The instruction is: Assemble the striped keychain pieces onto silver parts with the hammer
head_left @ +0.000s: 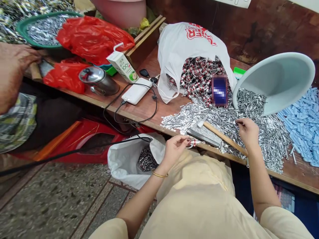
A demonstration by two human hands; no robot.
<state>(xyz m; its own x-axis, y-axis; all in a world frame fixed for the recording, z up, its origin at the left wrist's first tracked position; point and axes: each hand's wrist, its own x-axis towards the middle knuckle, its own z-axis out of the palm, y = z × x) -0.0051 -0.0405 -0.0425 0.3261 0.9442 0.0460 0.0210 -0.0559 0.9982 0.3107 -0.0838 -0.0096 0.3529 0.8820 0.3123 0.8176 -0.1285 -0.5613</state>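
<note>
Near the table's front edge, my left hand (175,147) pinches a small red and silver keyring piece (193,142) between thumb and fingers. Over the heap of small flat metal strips (261,139), my right hand (248,131) has its fingertips pressed together; whatever they hold is too small to make out. Between the hands a hammer (221,136) with a wooden handle lies slanted across the strips. A dark flat metal bar (203,137) lies beside it. Behind, a white plastic bag (171,49) spills red and silver keyring pieces (196,78).
A grey tub (289,83) lies tipped among the strips, with light blue pieces (304,126) to its right. Left are a power bank (137,91) with a cable, a drink carton (123,68), a metal mug (99,81) and another person's hand (20,63). Below, a white sack (119,162) stands open.
</note>
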